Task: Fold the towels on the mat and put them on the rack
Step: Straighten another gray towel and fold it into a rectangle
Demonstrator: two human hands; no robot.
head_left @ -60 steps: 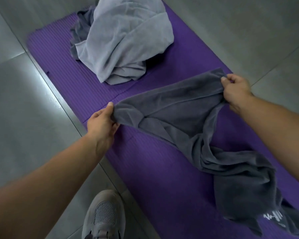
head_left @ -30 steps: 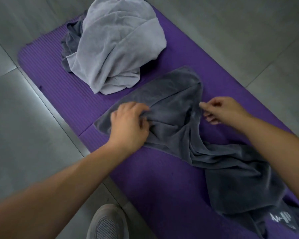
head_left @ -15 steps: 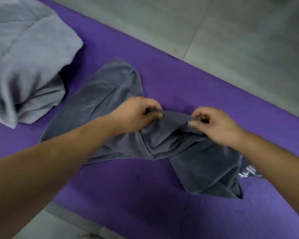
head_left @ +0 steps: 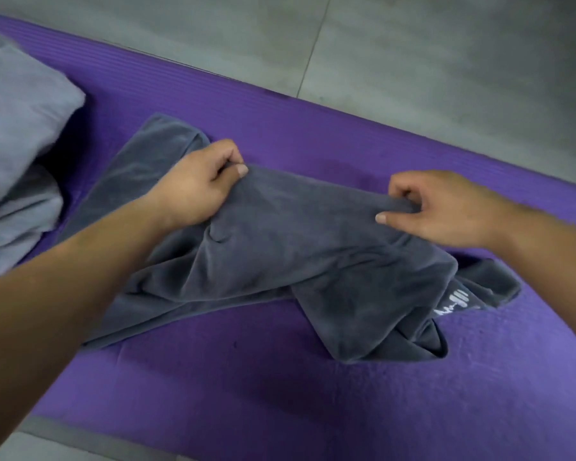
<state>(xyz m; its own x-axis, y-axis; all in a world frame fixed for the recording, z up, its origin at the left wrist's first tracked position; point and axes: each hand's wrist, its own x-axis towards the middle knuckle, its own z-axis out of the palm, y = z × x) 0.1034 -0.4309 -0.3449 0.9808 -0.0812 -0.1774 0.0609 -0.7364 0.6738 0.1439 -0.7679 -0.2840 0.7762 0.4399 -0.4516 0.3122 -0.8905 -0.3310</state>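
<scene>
Two towels lie on the purple mat (head_left: 313,400), which runs across the grey floor (head_left: 429,61) and fills most of what we see. The dark grey towel (head_left: 296,257) sits across the middle of the mat. The pale grey towel (head_left: 17,134) is bunched in a heap at the mat's left end, partly cut off by the edge of the view.

We judge that the work is at its first step: spreading the dark grey towel out before any fold is made. The left hand (head_left: 197,188) pinches one edge of it between thumb and curled fingers, toward the mat's far side. The right hand (head_left: 446,211) grips the same edge further to the right, its fingers curled round a gathered bit of cloth and the thumb pressed against it. The stretch between the two hands seems raised a little off the mat and pulled fairly taut.

As we read it, the next move calls for drawing the hands wider apart and laying that edge down straight along the mat. The twisted part nearer us can then be smoothed flat, and only then will a clean fold be possible.

The dark grey towel looks soft, thick and limp. Its left part lies flat on the mat. Its right part is doubled over itself in loose, crooked layers, with a small white mark (head_left: 453,302) showing near the right corner.
</scene>
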